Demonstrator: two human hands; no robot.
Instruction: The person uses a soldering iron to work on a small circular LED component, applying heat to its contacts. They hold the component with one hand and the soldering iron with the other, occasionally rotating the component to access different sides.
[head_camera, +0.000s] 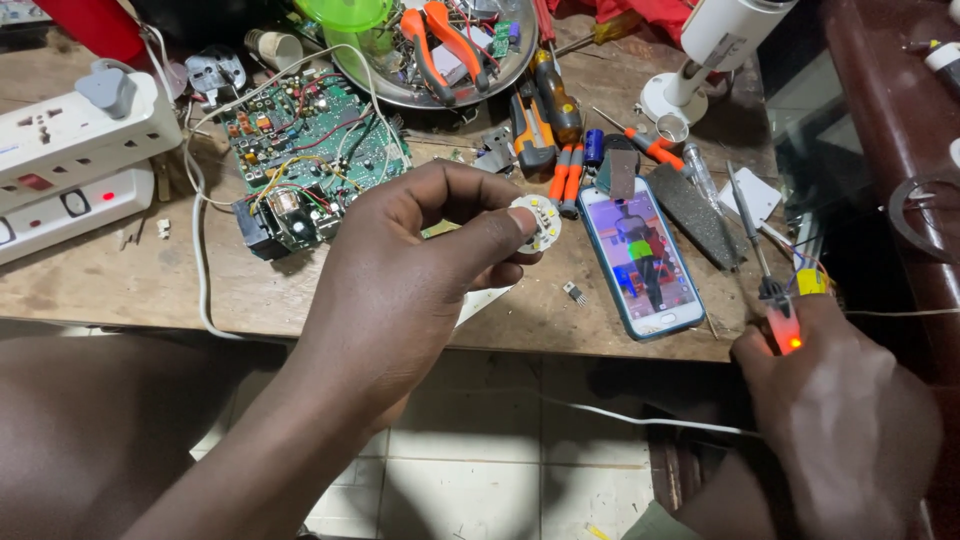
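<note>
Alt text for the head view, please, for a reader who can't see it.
Left hand holds a small round white LED board over a cluttered wooden workbench; right hand grips a lit soldering iron beside a smartphone and green circuit board.

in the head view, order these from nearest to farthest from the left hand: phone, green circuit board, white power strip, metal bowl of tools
1. Green circuit board: just beyond the left hand, up and to the left.
2. Phone: to the right of the hand; too close to the board to call firmly.
3. Metal bowl: at the table's back, behind the board.
4. White power strip: far left edge.
</note>
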